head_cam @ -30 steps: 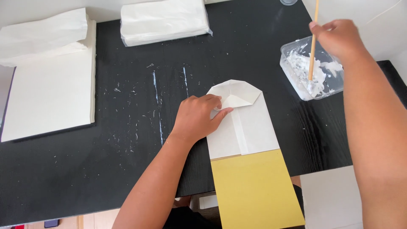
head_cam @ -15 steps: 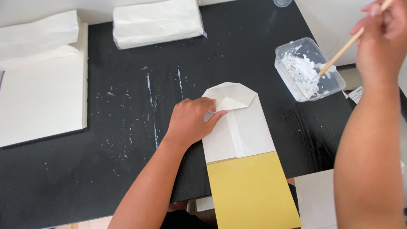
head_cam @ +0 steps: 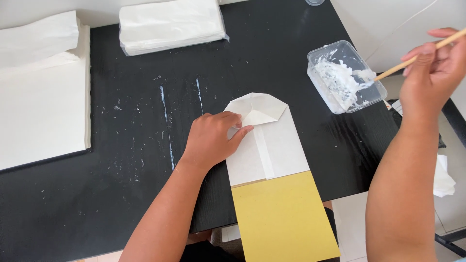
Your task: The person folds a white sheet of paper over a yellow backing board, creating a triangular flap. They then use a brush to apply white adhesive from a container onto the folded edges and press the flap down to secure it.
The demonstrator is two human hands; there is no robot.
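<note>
The left hand point(head_cam: 211, 140) lies flat on the left edge of a folded white paper bag point(head_cam: 266, 140), fingers spread and gripping nothing, pinning it to the black table point(head_cam: 121, 194) just beside the folded flaps at its far end. The bag's near end rests on a yellow sheet point(head_cam: 284, 218) that hangs over the near table edge. The right hand point(head_cam: 432, 73) is closed around a thin wooden stick point(head_cam: 412, 59), whose tip touches the near-right rim of a clear plastic tub point(head_cam: 345, 77) of white paste, to the right of the bag and well apart from the flaps. To paste neatly, it seems wise to carry only a little paste, keep the left palm pressing so the bag cannot slide, and spread along the flap edges. Stacks of white paper point(head_cam: 41, 97) lie to the far left, and a wrapped white pack point(head_cam: 170, 24) at the far edge.
</note>
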